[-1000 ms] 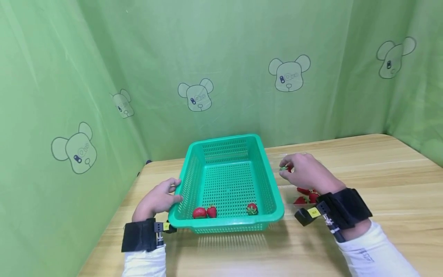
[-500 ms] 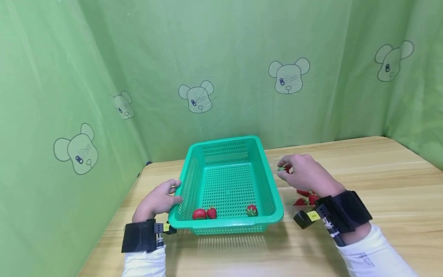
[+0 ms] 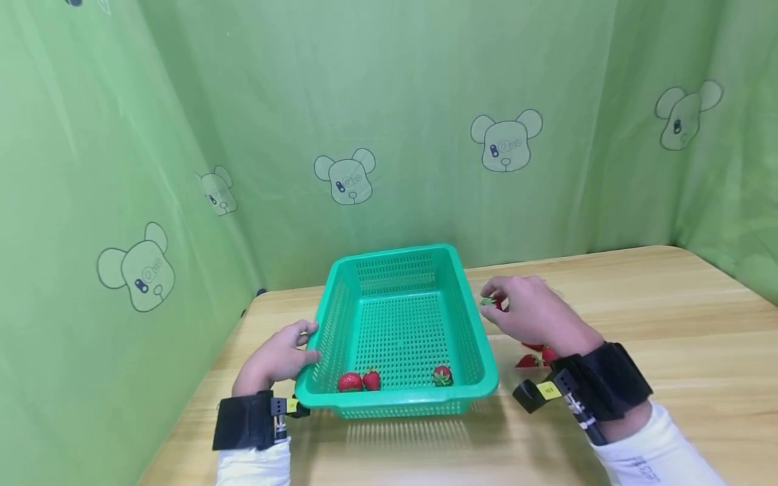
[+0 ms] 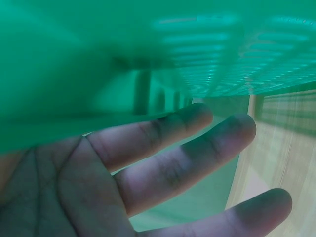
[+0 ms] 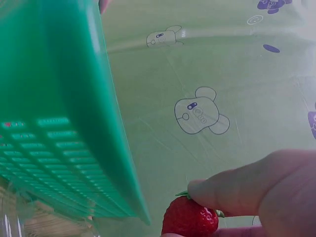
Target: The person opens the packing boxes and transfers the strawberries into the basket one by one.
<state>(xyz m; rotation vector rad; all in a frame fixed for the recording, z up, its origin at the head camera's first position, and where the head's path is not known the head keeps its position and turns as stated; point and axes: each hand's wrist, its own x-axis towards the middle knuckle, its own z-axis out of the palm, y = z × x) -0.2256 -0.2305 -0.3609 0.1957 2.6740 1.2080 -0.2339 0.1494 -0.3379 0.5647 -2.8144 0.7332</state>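
A green perforated plastic basket [image 3: 398, 398] stands on the table. My left hand [image 3: 279, 358] holds its left rim, thumb over the inside; in the left wrist view several fingers [image 4: 173, 173] extend along the underside. Between thumb and fingertips my right hand [image 3: 535, 310] pinches a strawberry [image 5: 190, 217], its green leaves facing left, just outside the basket's right rim. Inside the basket's near end lie a strawberry [image 3: 350, 382] and a smaller strawberry [image 3: 371, 379] side by side, with another strawberry [image 3: 442, 376] farther right.
Right of the basket is a clear plastic container [image 3: 504, 351] holding more strawberries [image 3: 529, 361], partly hidden beneath my right hand and wrist. A green curtain [image 3: 413, 135] printed with bear heads hangs behind the wooden table [image 3: 656, 304] and along its left side.
My right hand has drifted slightly left toward the basket rim with the strawberry. The left hand stays on the rim, and the whole head view has shifted a little.
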